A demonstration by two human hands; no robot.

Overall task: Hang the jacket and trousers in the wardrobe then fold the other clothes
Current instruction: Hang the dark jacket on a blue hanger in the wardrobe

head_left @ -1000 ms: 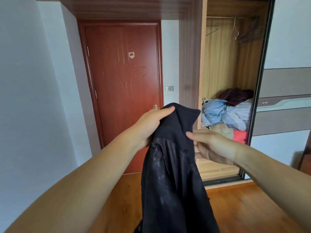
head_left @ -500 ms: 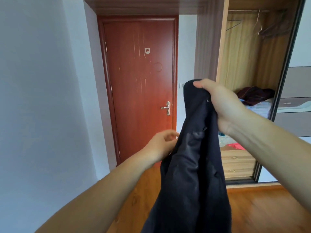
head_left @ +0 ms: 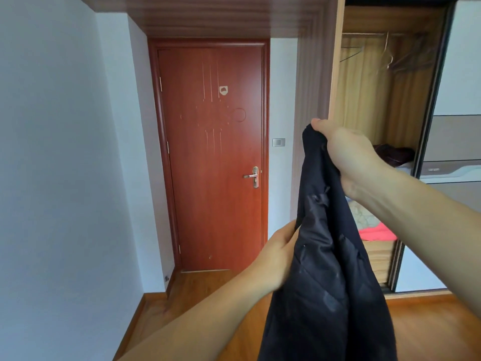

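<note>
A black jacket (head_left: 322,277) hangs down in front of me, its shiny lining facing me. My right hand (head_left: 346,155) grips the jacket's top edge and holds it up at chest height. My left hand (head_left: 276,256) pinches the jacket's left edge lower down. The open wardrobe (head_left: 335,100) stands behind to the right, with a rail and hangers (head_left: 390,52) near its top. A pile of loose clothes (head_left: 374,230), red and pale pieces, lies on its lower shelf, partly hidden by my right arm.
A red-brown door (head_left: 213,157) with a metal handle (head_left: 252,176) stands shut straight ahead. A white wall (head_left: 59,165) runs along the left. The wardrobe's sliding door (head_left: 458,142) covers the right side. A dark red garment (head_left: 393,153) lies in the wardrobe. Wooden floor (head_left: 197,290) below.
My right hand took over the jacket's top and raised it. My left hand let go of the top and dropped to the jacket's left edge. The view shifted left.
</note>
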